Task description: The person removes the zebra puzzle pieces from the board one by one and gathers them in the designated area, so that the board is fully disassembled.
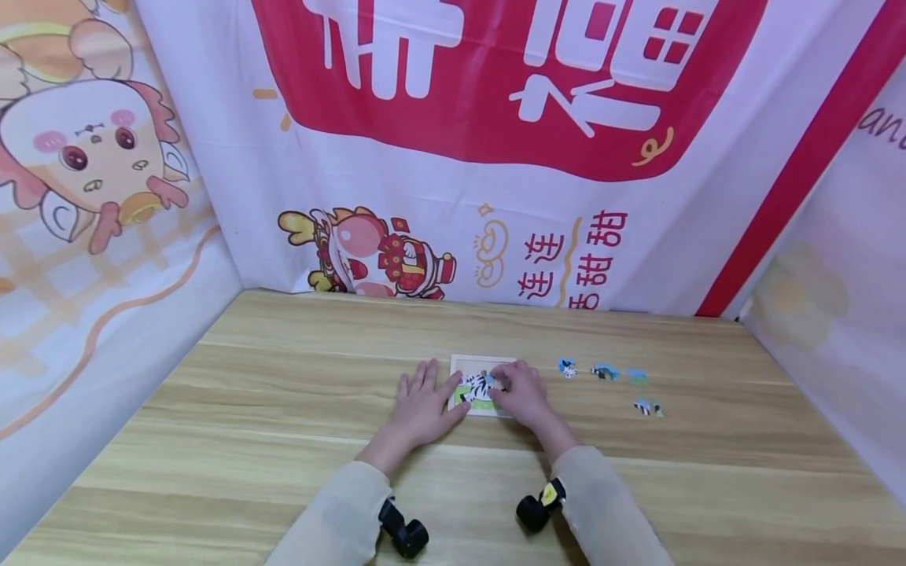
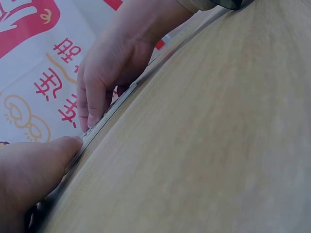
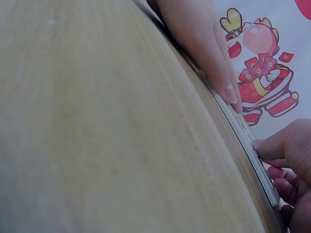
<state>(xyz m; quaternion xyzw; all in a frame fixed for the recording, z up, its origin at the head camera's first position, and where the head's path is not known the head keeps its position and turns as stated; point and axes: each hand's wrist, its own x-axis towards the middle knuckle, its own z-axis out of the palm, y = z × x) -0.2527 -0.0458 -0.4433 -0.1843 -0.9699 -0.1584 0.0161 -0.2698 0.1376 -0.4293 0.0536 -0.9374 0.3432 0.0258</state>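
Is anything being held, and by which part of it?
The left grip touches the left side of the puzzle frame, with no pinch visible; whether the right grip, over the frame, holds anything cannot be told.

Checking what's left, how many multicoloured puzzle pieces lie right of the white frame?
4: the back row's left piece, middle piece, right piece; one nearer piece; the right hand may hide more.

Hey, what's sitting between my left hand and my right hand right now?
In the head view, the zebra jigsaw puzzle in its white frame lies between your left hand and right hand, each overlapping one side.
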